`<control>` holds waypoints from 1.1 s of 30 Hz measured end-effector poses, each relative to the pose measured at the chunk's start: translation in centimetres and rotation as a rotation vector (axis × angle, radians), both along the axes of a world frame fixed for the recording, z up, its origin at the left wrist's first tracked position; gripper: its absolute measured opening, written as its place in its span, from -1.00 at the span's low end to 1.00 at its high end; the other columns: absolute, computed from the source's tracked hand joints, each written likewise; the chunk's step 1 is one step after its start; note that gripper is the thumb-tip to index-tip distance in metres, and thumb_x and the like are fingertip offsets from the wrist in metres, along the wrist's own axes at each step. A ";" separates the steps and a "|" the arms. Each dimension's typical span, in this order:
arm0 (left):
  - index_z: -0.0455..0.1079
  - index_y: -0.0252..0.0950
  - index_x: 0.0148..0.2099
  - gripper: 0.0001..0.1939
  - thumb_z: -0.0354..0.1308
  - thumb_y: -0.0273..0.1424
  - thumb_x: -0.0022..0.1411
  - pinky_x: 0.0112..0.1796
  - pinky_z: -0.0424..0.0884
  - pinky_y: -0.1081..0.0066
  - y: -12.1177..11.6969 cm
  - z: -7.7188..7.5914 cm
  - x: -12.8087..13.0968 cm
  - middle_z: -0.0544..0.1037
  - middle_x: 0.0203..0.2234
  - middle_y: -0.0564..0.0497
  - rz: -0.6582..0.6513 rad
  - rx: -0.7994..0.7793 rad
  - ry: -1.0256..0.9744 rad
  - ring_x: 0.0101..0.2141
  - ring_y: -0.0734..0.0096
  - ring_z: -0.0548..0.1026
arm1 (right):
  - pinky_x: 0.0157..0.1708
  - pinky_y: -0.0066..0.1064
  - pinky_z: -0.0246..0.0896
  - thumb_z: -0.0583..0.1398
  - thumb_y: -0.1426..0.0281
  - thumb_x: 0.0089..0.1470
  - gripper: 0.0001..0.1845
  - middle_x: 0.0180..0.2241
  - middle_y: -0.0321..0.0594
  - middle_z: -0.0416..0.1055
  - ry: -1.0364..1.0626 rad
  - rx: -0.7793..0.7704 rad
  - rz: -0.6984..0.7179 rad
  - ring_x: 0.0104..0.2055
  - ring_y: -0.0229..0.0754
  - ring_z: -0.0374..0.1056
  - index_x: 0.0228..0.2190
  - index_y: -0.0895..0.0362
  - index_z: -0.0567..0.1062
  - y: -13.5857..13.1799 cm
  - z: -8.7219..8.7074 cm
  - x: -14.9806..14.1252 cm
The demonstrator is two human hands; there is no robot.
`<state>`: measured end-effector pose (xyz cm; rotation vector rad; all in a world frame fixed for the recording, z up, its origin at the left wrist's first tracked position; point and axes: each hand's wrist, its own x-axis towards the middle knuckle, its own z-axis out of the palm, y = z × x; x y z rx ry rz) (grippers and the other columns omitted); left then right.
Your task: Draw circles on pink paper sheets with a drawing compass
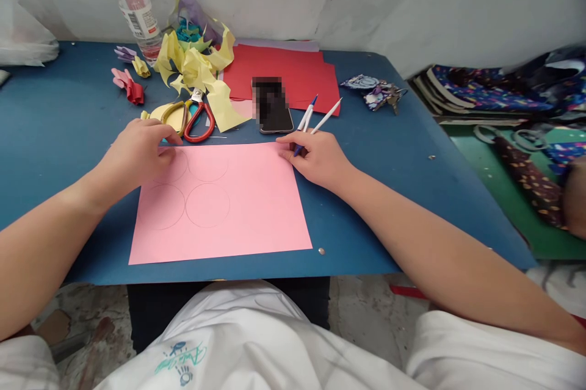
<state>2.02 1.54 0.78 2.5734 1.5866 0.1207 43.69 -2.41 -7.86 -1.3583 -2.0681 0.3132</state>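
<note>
A sheet of pink paper [256,207] lies in front of me, with several thin pencil circles on its left part. My left hand [140,155] is at the sheet's upper left corner, thumb and fingers closed on its edge and covering part of a circle. At the upper right corner, my right hand [318,155] holds a slim blue-and-white drawing compass [307,115], its thin parts pointing away from me. The fingertips of that hand also touch the paper's edge. Red-handled scissors [200,123] and yellow-handled scissors [176,116] lie just beyond the sheet.
Behind the sheet are a phone [274,109], red paper [279,69], yellow paper scraps [196,66] and a plastic bottle [140,21]. Small folded paper pieces [130,85] lie left. Keys [384,97] sit right on the blue table [375,164]. Patterned fabric [494,88] is stacked farther right.
</note>
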 end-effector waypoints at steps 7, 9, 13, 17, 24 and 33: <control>0.83 -0.18 0.15 -0.44 -0.02 -0.26 0.51 0.12 0.63 0.00 -0.7 -0.3 1.4 0.76 0.08 -0.26 -0.107 -0.007 0.115 0.14 -0.21 0.72 | 0.07 -0.01 0.72 0.34 0.36 0.37 -0.69 -0.15 -0.10 0.81 0.019 0.000 0.007 -0.08 0.17 0.76 0.02 0.05 0.86 0.0 0.0 0.0; 0.80 -0.23 0.18 -0.40 -0.03 -0.11 0.56 0.15 0.62 -0.05 -1.2 -0.1 1.7 0.73 0.06 -0.32 -0.158 0.005 0.156 0.11 -0.27 0.72 | 0.06 -0.02 0.72 0.34 0.37 0.37 -0.69 -0.16 -0.10 0.81 0.025 0.003 0.013 -0.08 0.17 0.76 0.03 0.06 0.86 0.0 0.0 0.0; 0.79 -0.17 0.24 -0.27 0.09 0.22 0.49 0.27 0.58 -0.18 -2.6 0.5 1.9 0.71 0.12 -0.32 -0.216 0.023 0.234 0.11 -0.37 0.69 | 0.07 -0.04 0.70 0.36 0.36 0.37 -0.70 -0.15 -0.11 0.81 -0.004 -0.001 0.002 -0.09 0.14 0.75 0.04 0.06 0.86 0.0 0.0 0.0; 0.75 0.02 0.39 -0.23 0.17 0.33 0.44 0.15 0.62 -0.09 -3.8 0.6 1.9 0.71 0.19 -0.27 -0.196 -0.029 0.277 0.07 -0.32 0.71 | 0.05 -0.09 0.68 0.39 0.34 0.36 -0.71 -0.16 -0.13 0.80 -0.033 -0.002 -0.029 -0.11 0.11 0.72 0.05 0.03 0.84 0.0 -0.1 0.0; 0.64 -0.03 0.54 -0.12 0.13 0.34 0.46 0.17 0.59 -0.09 -4.7 0.4 2.3 0.69 0.20 -0.33 -0.223 -0.055 0.348 0.11 -0.35 0.68 | -0.07 -0.11 0.62 0.41 0.24 0.36 -0.78 -0.14 -0.08 0.76 -0.032 -0.020 -0.071 -0.18 0.10 0.67 -0.03 0.03 0.74 0.0 1.1 0.1; 0.64 -0.22 0.51 -0.21 0.18 0.22 0.57 0.08 0.64 -0.14 -5.3 -0.6 1.6 0.60 0.49 -0.36 -0.290 0.045 0.303 0.17 -0.42 0.68 | -0.45 -0.23 0.31 0.13 0.28 0.63 -0.66 -0.49 -0.38 0.36 -0.069 -0.199 0.063 -0.54 -0.06 0.30 0.30 -0.09 0.49 -2.5 7.8 -1.0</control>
